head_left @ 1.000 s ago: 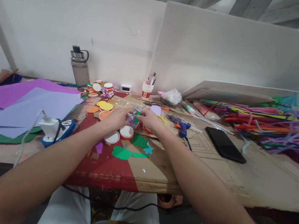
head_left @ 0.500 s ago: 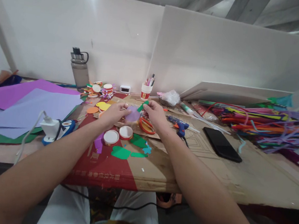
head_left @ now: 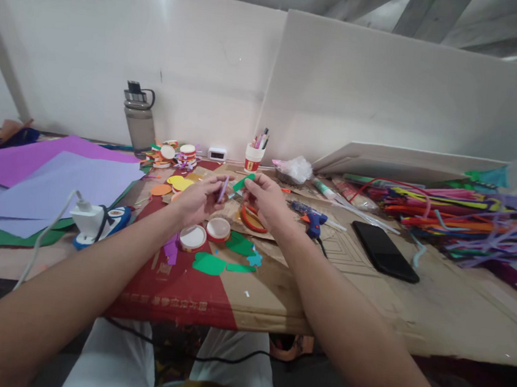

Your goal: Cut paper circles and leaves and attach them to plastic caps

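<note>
Over the middle of the table, my left hand (head_left: 203, 199) pinches a light purple paper disc (head_left: 223, 188), which is turned nearly edge-on. Facing it, my right hand (head_left: 265, 195) grips a green paper strip (head_left: 243, 182) between thumb and fingers, a small gap from the disc. Orange-handled scissors (head_left: 254, 220) lie just under my right hand. Nearer to me are two shallow white paper rounds with red rims, a left one (head_left: 193, 237) and a right one (head_left: 218, 229). Green paper cutouts (head_left: 209, 264) and a blue flower-shaped piece (head_left: 255, 258) lie beside them.
Blue glue gun (head_left: 314, 223) and black phone (head_left: 384, 250) lie to the right, before a heap of coloured pipe cleaners (head_left: 459, 221). Purple paper sheets (head_left: 55, 190), a power plug (head_left: 89, 220) and a water bottle (head_left: 137, 118) occupy the left. A pen cup (head_left: 254, 155) stands behind.
My left hand has turned the purple disc from face-on to nearly edge-on and drawn it slightly left, away from the strip. The green strip has shifted slightly left.
</note>
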A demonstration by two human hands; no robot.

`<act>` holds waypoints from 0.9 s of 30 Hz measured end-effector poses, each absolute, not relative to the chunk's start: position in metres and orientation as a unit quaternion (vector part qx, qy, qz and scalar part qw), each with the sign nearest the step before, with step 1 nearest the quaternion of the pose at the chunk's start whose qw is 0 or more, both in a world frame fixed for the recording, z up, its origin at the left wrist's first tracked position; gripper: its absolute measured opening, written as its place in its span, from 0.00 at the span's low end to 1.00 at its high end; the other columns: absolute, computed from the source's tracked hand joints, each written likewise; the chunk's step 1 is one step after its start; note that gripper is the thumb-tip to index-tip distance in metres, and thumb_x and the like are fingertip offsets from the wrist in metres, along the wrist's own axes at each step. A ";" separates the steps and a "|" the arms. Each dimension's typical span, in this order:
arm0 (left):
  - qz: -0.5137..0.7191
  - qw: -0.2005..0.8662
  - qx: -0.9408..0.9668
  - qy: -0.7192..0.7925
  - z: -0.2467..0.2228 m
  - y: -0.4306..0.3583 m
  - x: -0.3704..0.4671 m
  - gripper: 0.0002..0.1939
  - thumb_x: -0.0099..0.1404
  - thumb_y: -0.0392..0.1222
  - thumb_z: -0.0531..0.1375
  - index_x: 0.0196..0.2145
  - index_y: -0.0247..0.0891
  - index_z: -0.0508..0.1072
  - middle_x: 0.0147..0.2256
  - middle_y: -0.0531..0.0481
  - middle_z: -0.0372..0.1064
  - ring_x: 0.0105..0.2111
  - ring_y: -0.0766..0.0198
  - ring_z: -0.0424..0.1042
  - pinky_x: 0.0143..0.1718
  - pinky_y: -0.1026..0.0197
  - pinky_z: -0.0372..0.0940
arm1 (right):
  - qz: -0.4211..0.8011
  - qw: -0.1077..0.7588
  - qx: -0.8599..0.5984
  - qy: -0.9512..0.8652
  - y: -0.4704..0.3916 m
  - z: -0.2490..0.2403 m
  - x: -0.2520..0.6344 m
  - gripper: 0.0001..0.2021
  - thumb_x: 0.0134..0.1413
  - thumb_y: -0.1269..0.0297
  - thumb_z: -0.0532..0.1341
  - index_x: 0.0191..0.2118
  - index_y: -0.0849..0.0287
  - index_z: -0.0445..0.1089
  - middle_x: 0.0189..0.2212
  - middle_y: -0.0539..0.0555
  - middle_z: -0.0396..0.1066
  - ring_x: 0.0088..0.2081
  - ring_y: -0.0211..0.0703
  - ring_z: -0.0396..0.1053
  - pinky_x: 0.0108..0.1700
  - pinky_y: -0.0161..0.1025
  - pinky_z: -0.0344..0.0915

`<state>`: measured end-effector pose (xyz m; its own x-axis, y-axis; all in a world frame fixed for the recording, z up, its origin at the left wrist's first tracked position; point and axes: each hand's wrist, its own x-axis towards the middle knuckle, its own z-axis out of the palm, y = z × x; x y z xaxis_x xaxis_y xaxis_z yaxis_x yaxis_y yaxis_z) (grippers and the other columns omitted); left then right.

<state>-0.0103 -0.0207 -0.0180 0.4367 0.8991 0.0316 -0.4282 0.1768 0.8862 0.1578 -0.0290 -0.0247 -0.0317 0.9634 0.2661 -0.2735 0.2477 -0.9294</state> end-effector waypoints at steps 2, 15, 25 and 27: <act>0.428 0.763 0.421 0.242 -0.016 -0.024 -0.011 0.09 0.68 0.42 0.58 0.38 0.33 0.72 0.25 0.52 0.65 0.21 0.72 0.64 0.19 0.71 0.60 | 0.498 0.595 -0.353 -0.524 -0.030 -0.027 0.154 0.13 0.44 0.59 0.70 0.29 0.57 0.65 0.21 0.44 0.67 0.21 0.31 0.60 0.24 0.31 0.57; 0.377 0.764 0.448 0.273 -0.025 -0.026 -0.009 0.24 0.73 0.53 0.48 0.52 0.32 0.71 0.39 0.34 0.77 0.36 0.52 0.79 0.35 0.49 0.75 | 0.433 0.590 -0.419 -0.538 -0.032 -0.022 0.157 0.05 0.49 0.63 0.63 0.30 0.58 0.68 0.28 0.48 0.70 0.25 0.33 0.65 0.28 0.34 0.62; 0.457 0.686 0.456 0.335 -0.026 -0.029 -0.006 0.13 0.71 0.46 0.55 0.43 0.33 0.70 0.35 0.37 0.78 0.33 0.53 0.80 0.25 0.55 0.76 | 0.262 0.518 -0.526 -0.622 -0.024 -0.027 0.168 0.07 0.52 0.61 0.58 0.28 0.58 0.66 0.23 0.46 0.65 0.28 0.36 0.61 0.32 0.34 0.58; 0.478 0.675 0.431 0.362 -0.025 -0.027 -0.006 0.08 0.69 0.40 0.55 0.41 0.32 0.70 0.34 0.38 0.77 0.33 0.53 0.80 0.27 0.53 0.76 | 0.240 0.464 -0.564 -0.639 -0.020 -0.029 0.172 0.08 0.53 0.61 0.58 0.26 0.58 0.66 0.22 0.46 0.64 0.27 0.37 0.62 0.32 0.35 0.57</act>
